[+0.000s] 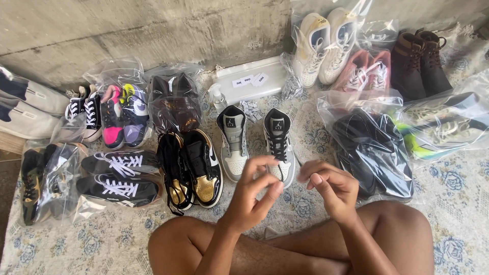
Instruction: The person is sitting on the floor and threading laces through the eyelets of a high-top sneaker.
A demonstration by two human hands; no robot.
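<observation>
Two hands, left hand [257,191] and right hand [326,186], hover with fingers pinched together just before the grey-and-white sneakers [277,145].

Bare hands [254,191], forearms and knees — no sleeves, rings or watch.

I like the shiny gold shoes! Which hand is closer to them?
Left. The left hand is raised just right of the black and gold shoes, apart from them. The right hand is farther right, past the grey and white shoes.

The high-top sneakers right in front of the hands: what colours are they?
The high-top sneakers are grey and white with black tongues and laces, seen in the head view.
</observation>
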